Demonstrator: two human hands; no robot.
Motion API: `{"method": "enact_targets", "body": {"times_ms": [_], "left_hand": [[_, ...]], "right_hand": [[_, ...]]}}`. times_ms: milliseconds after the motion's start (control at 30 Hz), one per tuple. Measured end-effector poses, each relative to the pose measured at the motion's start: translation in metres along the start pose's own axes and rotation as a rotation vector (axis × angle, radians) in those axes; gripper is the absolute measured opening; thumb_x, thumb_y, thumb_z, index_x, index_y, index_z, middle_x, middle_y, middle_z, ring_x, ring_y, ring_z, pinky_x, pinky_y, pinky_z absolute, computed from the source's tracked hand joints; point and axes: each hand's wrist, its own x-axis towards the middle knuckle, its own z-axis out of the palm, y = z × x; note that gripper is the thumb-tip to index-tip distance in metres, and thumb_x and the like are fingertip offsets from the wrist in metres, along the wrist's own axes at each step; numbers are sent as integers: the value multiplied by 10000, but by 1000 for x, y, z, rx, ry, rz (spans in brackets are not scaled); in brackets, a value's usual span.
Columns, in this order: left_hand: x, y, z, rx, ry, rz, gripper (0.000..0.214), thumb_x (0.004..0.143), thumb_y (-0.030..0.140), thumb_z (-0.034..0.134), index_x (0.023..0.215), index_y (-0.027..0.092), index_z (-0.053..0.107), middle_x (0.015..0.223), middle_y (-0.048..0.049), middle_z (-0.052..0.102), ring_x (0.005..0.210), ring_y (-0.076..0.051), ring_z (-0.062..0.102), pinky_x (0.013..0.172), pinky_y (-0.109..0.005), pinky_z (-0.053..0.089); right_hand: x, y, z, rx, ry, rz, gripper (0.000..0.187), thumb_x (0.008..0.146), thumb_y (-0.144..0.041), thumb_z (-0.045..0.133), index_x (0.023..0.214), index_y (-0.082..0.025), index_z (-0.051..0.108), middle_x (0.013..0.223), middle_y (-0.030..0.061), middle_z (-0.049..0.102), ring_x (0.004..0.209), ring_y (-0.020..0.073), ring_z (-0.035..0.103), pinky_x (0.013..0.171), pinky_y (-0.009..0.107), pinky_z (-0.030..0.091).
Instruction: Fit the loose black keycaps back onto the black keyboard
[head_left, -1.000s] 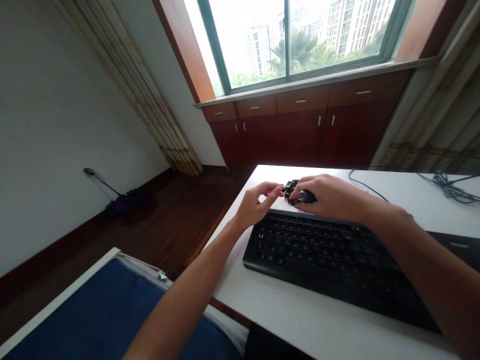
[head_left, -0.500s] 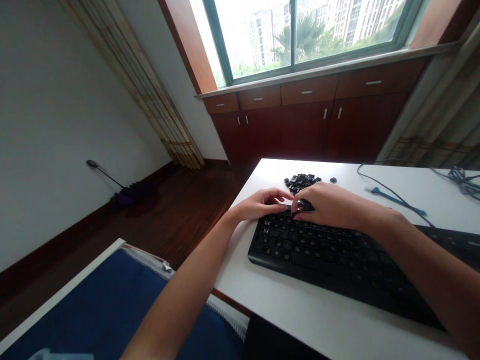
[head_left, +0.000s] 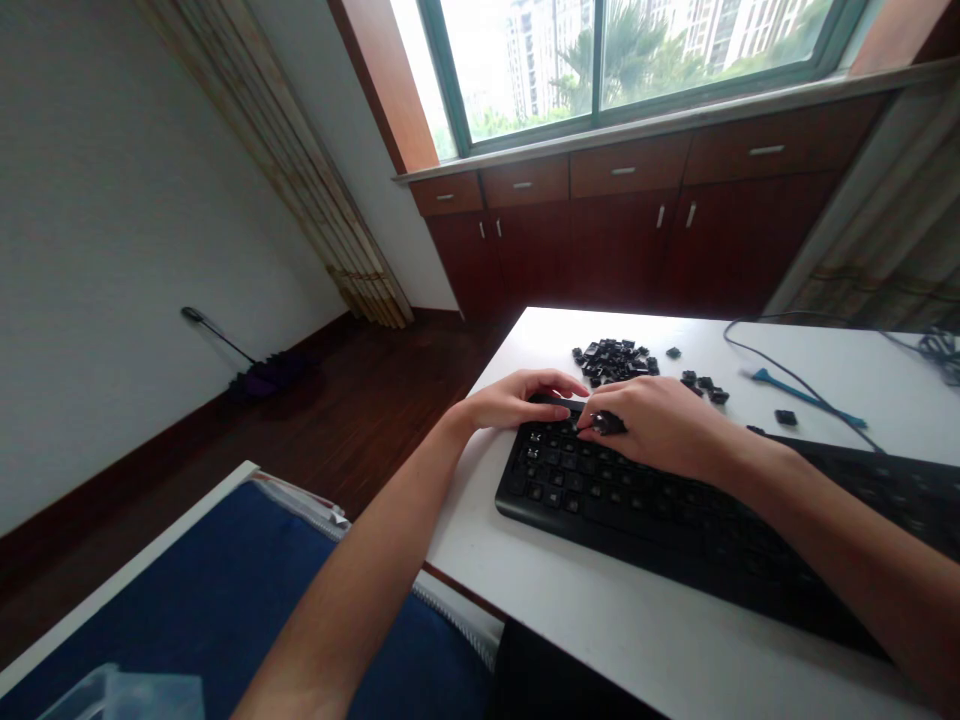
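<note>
White desk [head_left: 540,580]: from keycaps [head_left: 611,360] to keyboard [head_left: 555,490], left hand [head_left: 514,400] loose, right grip [head_left: 652,418] seemingly around dark object [head_left: 610,423]

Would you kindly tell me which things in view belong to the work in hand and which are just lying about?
In the work:
keyboard, with the left hand at its edge
dark object in the right hand
loose black pieces, probably keycaps

Probably lying about:
blue tool, unheld
tangled cable
umbrella-like thing on the floor
</note>
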Motion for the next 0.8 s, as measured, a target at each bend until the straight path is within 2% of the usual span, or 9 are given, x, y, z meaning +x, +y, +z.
{"method": "enact_targets", "body": {"times_ms": [133, 400, 600, 800], "left_hand": [[0, 1, 0, 1, 10, 0, 382, 885, 296, 724, 1246, 184, 669, 1314, -135, 655, 1257, -258, 600, 1088, -416, 458], [-1, 2, 1, 6, 9, 8, 370, 881, 283, 725, 1232, 176, 675, 1277, -136, 673, 1233, -263, 611, 1082, -429, 458], [-1, -3, 1, -20, 29, 14, 377, 875, 288, 732, 1231, 176, 675, 1245, -126, 682, 1186, -242, 631, 1056, -403, 472], [0, -1, 2, -43, 24, 10, 380, 867, 291, 741, 1221, 165, 682, 1244, -131, 686, 1195, -248, 622, 1054, -389, 461]], "right_hand": [[-2, -5, 0, -25, -32, 1, 180, 901, -267, 584, 941, -254, 759, 988, 32, 777, 852, 230, 723, 685, 321, 460], [-2, -7, -3, -28, -58, -7, 193, 914, -282, 559, 940, -250, 748, 1013, 31, 768, 861, 229, 722, 689, 324, 462], [-1, -10, 1, -73, -38, 5, 195, 891, -231, 565, 963, -230, 745, 1042, 36, 753, 848, 239, 724, 668, 330, 467], [-1, -9, 4, -19, -14, 43, 209, 927, -303, 559, 928, -241, 758, 1007, 19, 751, 840, 217, 715, 706, 331, 493]]}}
